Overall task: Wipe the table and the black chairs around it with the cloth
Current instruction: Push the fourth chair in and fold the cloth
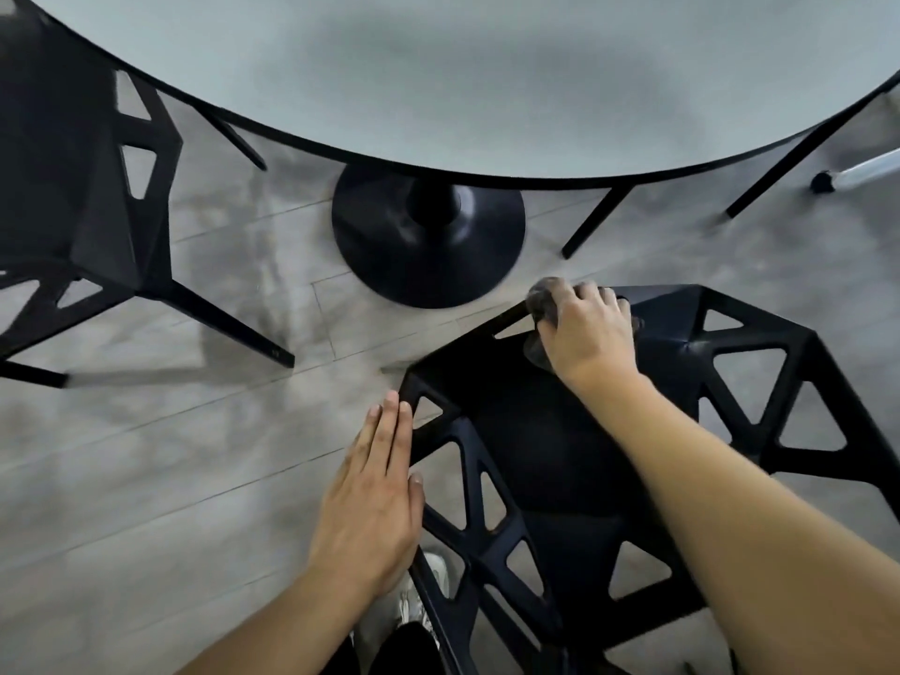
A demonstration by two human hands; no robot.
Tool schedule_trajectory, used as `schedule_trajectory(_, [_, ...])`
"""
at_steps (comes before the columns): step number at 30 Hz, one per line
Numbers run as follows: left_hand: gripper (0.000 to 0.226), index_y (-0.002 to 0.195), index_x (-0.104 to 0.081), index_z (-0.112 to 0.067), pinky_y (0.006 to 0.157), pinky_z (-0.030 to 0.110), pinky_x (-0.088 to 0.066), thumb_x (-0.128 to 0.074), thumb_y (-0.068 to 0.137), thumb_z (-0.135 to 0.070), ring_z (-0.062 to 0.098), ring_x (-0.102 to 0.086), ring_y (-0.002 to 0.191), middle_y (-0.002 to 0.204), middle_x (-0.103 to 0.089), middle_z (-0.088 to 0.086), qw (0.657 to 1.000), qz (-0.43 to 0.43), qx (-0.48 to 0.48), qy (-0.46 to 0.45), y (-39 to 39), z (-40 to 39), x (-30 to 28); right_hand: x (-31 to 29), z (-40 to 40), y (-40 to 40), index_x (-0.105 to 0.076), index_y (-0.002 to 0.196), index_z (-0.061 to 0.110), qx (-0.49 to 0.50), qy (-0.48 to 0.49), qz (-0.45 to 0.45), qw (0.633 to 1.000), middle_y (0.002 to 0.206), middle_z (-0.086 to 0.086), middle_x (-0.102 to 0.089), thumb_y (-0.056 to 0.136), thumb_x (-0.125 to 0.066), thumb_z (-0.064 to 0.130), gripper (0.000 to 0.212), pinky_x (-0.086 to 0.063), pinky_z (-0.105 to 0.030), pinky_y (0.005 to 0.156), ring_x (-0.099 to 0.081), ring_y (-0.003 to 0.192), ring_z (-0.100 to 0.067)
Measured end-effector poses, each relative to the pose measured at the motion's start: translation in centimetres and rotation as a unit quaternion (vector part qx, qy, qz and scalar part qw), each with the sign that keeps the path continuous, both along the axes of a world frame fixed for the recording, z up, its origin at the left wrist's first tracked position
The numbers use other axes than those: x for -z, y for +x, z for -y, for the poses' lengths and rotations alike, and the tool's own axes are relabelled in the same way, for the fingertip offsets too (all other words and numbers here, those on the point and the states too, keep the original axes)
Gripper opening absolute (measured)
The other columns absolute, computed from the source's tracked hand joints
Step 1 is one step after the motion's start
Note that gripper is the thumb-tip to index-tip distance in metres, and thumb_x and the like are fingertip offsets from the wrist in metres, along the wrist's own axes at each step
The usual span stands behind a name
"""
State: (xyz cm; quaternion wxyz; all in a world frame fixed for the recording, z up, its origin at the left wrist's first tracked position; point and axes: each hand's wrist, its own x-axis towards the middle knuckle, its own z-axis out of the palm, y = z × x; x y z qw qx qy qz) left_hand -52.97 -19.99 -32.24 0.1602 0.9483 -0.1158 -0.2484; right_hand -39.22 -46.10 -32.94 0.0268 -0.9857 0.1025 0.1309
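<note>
We take the round desk (487, 65) as our landmark: its pale grey top with a thin black rim fills the upper part of the view, and its black pedestal base (428, 241) stands on the grey wood-plank floor (146, 479) beneath the near edge.

Around the desk we see a second black chair (87, 226) to its left, partly tucked under the rim, thin black legs of further chairs (599, 221) under its right edge, and a light metal leg with a black foot (857, 172) further right. A pale shoe (428, 591) shows at the bottom.

The nearest black chair (560, 455), with triangular cut-outs, sits just on our side of the desk base and stands between us and the desk. Its front corner points toward the pedestal.

Our right hand (589, 328) rests at that front edge, its grip curled round the bunched grey cloth (545, 299), pressing it on the chair; the cloth is blurred. Our left hand (375, 504) lies flat, fingers straight and pressed together, against the chair's left frame edge.
</note>
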Motion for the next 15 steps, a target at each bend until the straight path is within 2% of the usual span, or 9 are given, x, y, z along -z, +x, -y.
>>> schedule_trajectory(3, [0.067, 0.157, 0.018, -0.015, 0.126, 0.033, -0.002, -0.01, 0.101, -0.038, 0.01, 0.026, 0.15, 0.163, 0.03, -0.001, 1.0, -0.002, -0.001, 0.005, 0.0, 0.1, -0.2, -0.4, -3.3, 0.4, -0.059, 0.122, 0.024, -0.053, 0.045, -0.042, 0.997, 0.125, -0.007, -0.061, 0.097, -0.052, 0.038, 0.029, -0.035, -0.051, 0.105, -0.05, 0.12, -0.034])
schedule_trajectory(6, [0.067, 0.155, 0.022, -0.014, 0.126, 0.035, -0.002, -0.01, 0.102, -0.039, 0.013, 0.028, 0.149, 0.161, 0.033, 0.0, 1.0, -0.016, 0.013, 0.021, 0.1, -0.2, -0.4, -0.9, -7.7, 0.8, -0.06, 0.117, 0.025, -0.055, 0.138, -0.067, 0.987, 0.116, -0.006, -0.063, 0.098, -0.051, 0.038, 0.025, -0.041, -0.05, 0.1, -0.054, 0.113, -0.032])
schedule_trajectory(9, [0.067, 0.154, 0.025, -0.015, 0.126, 0.036, 0.001, -0.012, 0.105, -0.04, 0.015, 0.031, 0.148, 0.16, 0.034, 0.002, 0.998, -0.042, 0.029, 0.035, 0.7, 0.0, -0.8, -2.0, -10.1, 0.9, -0.059, 0.115, 0.025, 0.017, 0.329, -0.117, 0.937, 0.108, -0.003, -0.066, 0.096, -0.055, 0.033, 0.02, -0.053, -0.046, 0.092, -0.062, 0.1, -0.025])
schedule_trajectory(11, [0.067, 0.154, 0.025, -0.016, 0.126, 0.036, 0.006, -0.012, 0.106, -0.045, 0.016, 0.031, 0.147, 0.159, 0.033, 0.002, 0.994, -0.077, 0.04, 0.06, 1.3, 0.0, -1.4, -3.0, -11.7, -1.0, -0.058, 0.117, 0.028, 0.059, 0.399, -0.075, 0.912, 0.11, 0.001, -0.064, 0.096, -0.055, 0.03, 0.021, -0.055, -0.043, 0.091, -0.062, 0.102, -0.019])
schedule_trajectory(13, [0.065, 0.158, 0.011, -0.017, 0.126, 0.037, -0.002, -0.013, 0.106, -0.048, 0.021, 0.018, 0.153, 0.163, 0.02, 0.002, 0.992, -0.094, 0.054, 0.067, 2.1, -0.4, -2.2, -4.5, -12.4, -3.3, -0.057, 0.12, 0.033, 0.121, 0.457, -0.017, 0.881, 0.114, 0.006, -0.062, 0.096, -0.057, 0.028, 0.024, -0.056, -0.039, 0.094, -0.06, 0.107, -0.012])
schedule_trajectory(15, [0.058, 0.155, -0.025, -0.016, 0.12, 0.038, -0.025, -0.018, 0.105, -0.044, 0.027, -0.02, 0.151, 0.164, -0.022, 0.003, 0.997, -0.066, 0.033, 0.015, 3.0, -1.5, -3.5, -6.6, -11.9, -5.1, -0.056, 0.122, 0.034, 0.158, 0.49, 0.024, 0.857, 0.114, 0.011, -0.063, 0.096, -0.061, 0.025, 0.027, -0.055, -0.033, 0.095, -0.06, 0.109, -0.005])
